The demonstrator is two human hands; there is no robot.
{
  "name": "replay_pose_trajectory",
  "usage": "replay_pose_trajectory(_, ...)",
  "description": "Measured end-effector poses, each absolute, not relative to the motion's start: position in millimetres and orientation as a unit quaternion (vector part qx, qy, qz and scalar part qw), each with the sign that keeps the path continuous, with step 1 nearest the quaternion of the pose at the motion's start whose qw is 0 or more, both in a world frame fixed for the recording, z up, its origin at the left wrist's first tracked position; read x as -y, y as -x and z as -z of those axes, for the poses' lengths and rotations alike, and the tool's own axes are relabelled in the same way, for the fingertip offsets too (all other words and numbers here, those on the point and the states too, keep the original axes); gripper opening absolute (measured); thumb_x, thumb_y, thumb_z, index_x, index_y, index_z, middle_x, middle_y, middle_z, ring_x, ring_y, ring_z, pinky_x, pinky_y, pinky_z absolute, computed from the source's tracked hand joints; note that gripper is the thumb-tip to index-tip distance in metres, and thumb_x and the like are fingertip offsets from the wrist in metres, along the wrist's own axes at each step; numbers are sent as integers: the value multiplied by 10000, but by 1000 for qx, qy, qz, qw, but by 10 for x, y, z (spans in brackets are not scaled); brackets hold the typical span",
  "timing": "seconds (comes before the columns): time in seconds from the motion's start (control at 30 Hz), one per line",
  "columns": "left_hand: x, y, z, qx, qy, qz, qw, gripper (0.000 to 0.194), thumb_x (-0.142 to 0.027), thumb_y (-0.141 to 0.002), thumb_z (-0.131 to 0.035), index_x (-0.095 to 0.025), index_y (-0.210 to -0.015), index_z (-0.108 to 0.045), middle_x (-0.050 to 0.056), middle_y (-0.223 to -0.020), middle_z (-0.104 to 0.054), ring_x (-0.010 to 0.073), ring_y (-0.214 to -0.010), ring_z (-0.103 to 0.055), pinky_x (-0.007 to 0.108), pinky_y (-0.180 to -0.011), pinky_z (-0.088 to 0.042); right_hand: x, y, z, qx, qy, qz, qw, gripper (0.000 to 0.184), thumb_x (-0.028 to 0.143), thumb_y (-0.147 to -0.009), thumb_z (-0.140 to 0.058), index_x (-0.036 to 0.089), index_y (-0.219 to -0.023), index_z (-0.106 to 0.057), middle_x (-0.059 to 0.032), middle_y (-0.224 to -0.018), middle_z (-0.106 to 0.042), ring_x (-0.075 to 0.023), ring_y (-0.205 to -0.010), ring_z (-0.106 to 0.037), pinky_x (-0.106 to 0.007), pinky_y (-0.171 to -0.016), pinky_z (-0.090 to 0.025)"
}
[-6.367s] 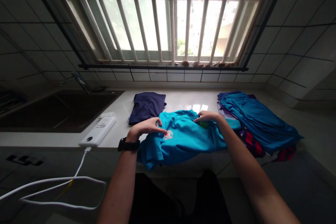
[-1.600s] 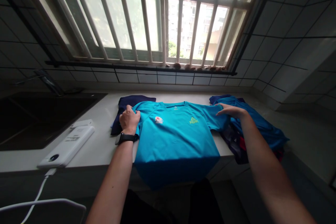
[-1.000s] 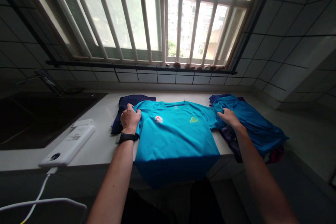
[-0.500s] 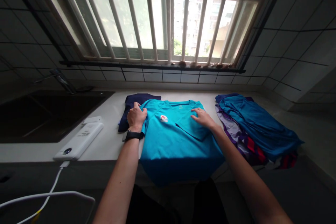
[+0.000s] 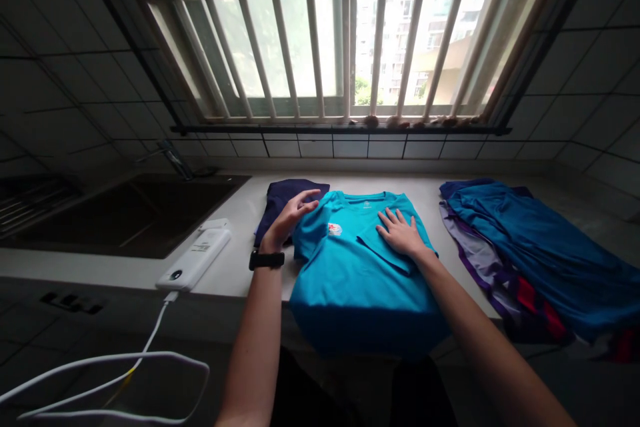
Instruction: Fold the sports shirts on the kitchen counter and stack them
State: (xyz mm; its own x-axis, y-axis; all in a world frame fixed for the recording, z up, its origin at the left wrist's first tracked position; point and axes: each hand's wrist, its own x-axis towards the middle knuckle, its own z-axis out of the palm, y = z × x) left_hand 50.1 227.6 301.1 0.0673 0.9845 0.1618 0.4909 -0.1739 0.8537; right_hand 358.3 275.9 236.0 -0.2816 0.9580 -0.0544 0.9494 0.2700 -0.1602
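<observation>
A turquoise T-shirt (image 5: 360, 287) lies on the white counter, its collar toward the window and its lower part hanging over the front edge. Its right sleeve is folded inward across the chest. My right hand (image 5: 400, 232) rests flat on that folded part with the fingers spread. My left hand (image 5: 293, 217), with a black watch at the wrist, is raised beside the shirt's left shoulder, fingers apart and nothing in them. Behind my left hand lies a folded dark navy garment (image 5: 280, 199), partly covered by the hand and the turquoise shirt.
To the right a pile of blue, purple and red clothes (image 5: 540, 240) overhangs the counter edge. On the left a white power bank (image 5: 195, 257) with a cable (image 5: 157, 327) lies near the dark sink (image 5: 150, 213). A barred window (image 5: 345, 47) is behind.
My left hand has let go of the shirt's left shoulder and opened above it. My right hand has flattened onto the folded sleeve. The view has shifted left.
</observation>
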Motion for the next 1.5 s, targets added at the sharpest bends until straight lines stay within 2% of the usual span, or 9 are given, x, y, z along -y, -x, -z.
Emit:
replay_pose_trajectory(0.1, -2198, -449, -3059, -414, -695, -308, 501, 805, -572, -797, -771, -193, -1473, -555, 197, -1384, -673, 311, -1153, -711, 338, -839, -591, -2765, -3588, -2360, 797, 598, -82, 30, 636, 516, -1079, -272, 276, -1667, -293, -55, -1755, -173, -334, -1619, -146, -676, -1259, -156)
replay_pose_trajectory(0.2, -2226, -503, -3025, -398, -686, -286, 538, 849, -562, -774, -811, -199, -1486, -524, 208, -1367, -672, 289, -1053, -741, 318, -722, -595, -2778, -3603, -2359, 797, 596, -88, 40, 623, 503, -1079, -297, 270, -1655, -330, -62, -1748, -205, -335, -1615, -167, -668, -1262, -160)
replay_pose_trajectory(0.43, -2437, -778, -2776, -552, -739, -232, 308, 472, -549, -780, -761, -156, -1038, -716, 123, -1012, -763, 264, -909, -731, 302, -661, -564, -2809, -3638, -2353, 800, 588, -99, 61, 599, 486, -1076, -333, 262, -1629, -392, -67, -1735, -258, -340, -1608, -195, -654, -1264, -179)
replay_pose_trajectory(0.6, -2499, -1133, -2802, -602, -776, -175, 62, 408, -559, -845, -693, -192, -1023, -697, 136, -1053, -760, 298, -965, -729, 332, -776, -528, -2806, -3639, -2343, 799, 589, -96, 68, 588, 481, -1075, -351, 263, -1617, -412, -68, -1729, -274, -333, -1604, -212, -641, -1267, -186)
replay_pose_trajectory(0.7, -2560, -1417, -2853, -616, -779, -97, 61, 435, -607, -822, -689, -192, -949, -703, 171, -1039, -763, 343, -993, -730, 359, -795, -524, -2797, -3639, -2332, 800, 588, -89, 76, 578, 475, -1073, -362, 264, -1606, -431, -66, -1725, -288, -330, -1602, -223, -633, -1268, -197)
replay_pose_trajectory(0.9, -2795, -1458, -2902, -627, -762, -79, 144, 242, -307, -858, -599, -195, -647, -637, 109, -812, -749, 272, -843, -730, 308, -712, -499, -2788, -3652, -2311, 802, 585, -85, 89, 561, 465, -1070, -353, 279, -1590, -455, -53, -1711, -324, -314, -1595, -248, -625, -1268, -204)
replay_pose_trajectory(1.2, -2825, -264, -3128, -847, -494, -189, 52, 244, -347, -894, -576, -153, -929, -720, 210, -1006, -775, 334, -986, -739, 347, -792, -525, -2790, -3639, -2333, 800, 586, -98, 84, 571, 454, -1068, -352, 261, -1597, -444, -53, -1719, -304, -303, -1604, -223, -601, -1282, -190)
replay_pose_trajectory(1.37, -2483, -508, -3092, -813, -545, -166, 122, 601, -636, -846, -637, -131, -1169, -688, 208, -1152, -747, 357, -1085, -714, 343, -838, -527, -2798, -3641, -2329, 803, 581, -96, 89, 570, 448, -1060, -361, 250, -1586, -460, -68, -1710, -324, -320, -1598, -238, -631, -1271, -198)
replay_pose_trajectory(1.5, -2211, -814, -2952, -735, -654, -167, 72, 857, -554, -696, -837, -206, -1433, -571, 190, -1414, -591, 379, -1268, -599, 419, -1023, -497, -2791, -3646, -2338, 800, 585, -97, 89, 561, 443, -1060, -369, 255, -1579, -468, -61, -1707, -333, -307, -1599, -238, -620, -1276, -194)
